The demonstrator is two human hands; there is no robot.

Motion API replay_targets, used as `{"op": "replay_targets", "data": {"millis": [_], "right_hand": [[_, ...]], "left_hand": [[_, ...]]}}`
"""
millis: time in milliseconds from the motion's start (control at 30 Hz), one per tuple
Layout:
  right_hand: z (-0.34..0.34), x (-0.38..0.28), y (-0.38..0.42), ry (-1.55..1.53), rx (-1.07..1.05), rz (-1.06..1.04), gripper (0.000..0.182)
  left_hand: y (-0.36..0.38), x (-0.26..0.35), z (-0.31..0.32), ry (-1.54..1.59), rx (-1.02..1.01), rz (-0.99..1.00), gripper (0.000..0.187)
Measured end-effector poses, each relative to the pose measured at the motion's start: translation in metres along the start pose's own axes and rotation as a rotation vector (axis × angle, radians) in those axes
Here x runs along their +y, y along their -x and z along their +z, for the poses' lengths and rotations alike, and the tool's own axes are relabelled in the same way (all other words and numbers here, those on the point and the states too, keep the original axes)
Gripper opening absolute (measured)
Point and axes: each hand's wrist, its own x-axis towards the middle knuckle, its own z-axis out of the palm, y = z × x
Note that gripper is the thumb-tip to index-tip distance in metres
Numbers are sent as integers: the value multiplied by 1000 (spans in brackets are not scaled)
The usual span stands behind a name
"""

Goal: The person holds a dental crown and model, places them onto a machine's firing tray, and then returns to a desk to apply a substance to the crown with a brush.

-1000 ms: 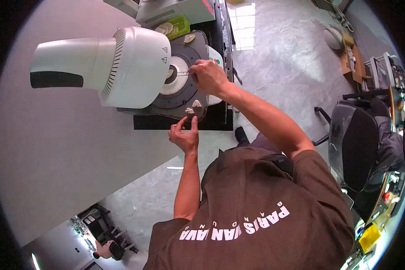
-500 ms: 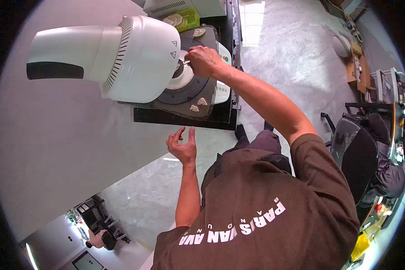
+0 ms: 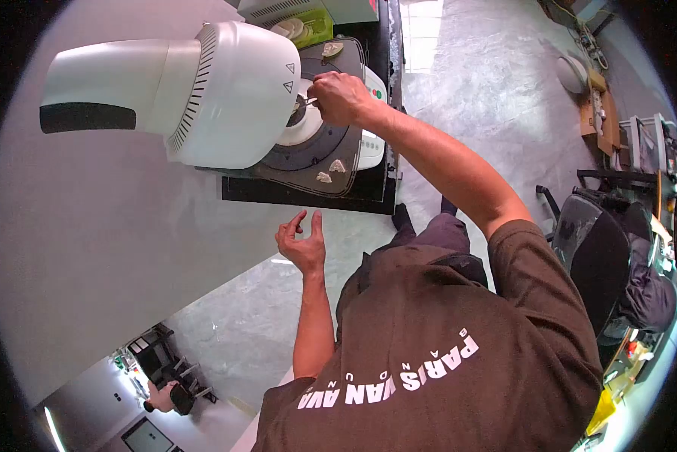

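My right hand [image 3: 340,98] is closed on thin metal tweezers [image 3: 311,102], most of them hidden by the fingers. Their tips reach over the dark centre of a white round platform [image 3: 302,129], under the rim of a white furnace head [image 3: 240,94]. Whether the tips grip anything I cannot make out. Small cream-coloured pieces, like dental castings, lie on the grey tray: one piece [image 3: 337,166] beside another piece [image 3: 323,177] at the near end, and a further piece [image 3: 332,49] at the far end. My left hand [image 3: 302,245] hovers in the air below the black stand, thumb and fingers apart, holding nothing.
A green basket [image 3: 320,26] with white discs stands beyond the furnace. The black stand [image 3: 308,194] has its edge near my legs. An office chair [image 3: 594,248] is on the right. Another person [image 3: 161,395] sits far off at lower left.
The furnace shifts very slightly up and left in view. My right hand keeps the tweezers over the platform with only a small movement. The left hand stays nearly the same.
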Motion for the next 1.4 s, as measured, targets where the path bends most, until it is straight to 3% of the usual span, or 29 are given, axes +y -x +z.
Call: {"op": "replay_targets", "data": {"millis": [1133,1400], "right_hand": [[5,-3,-2,114,-28,2,19],[-1,9,4,66,98,-60,20]], "left_hand": [[-3,-1,-2,5,-10,-19,31],[-3,-5,1,1,-9,-6,32]]}}
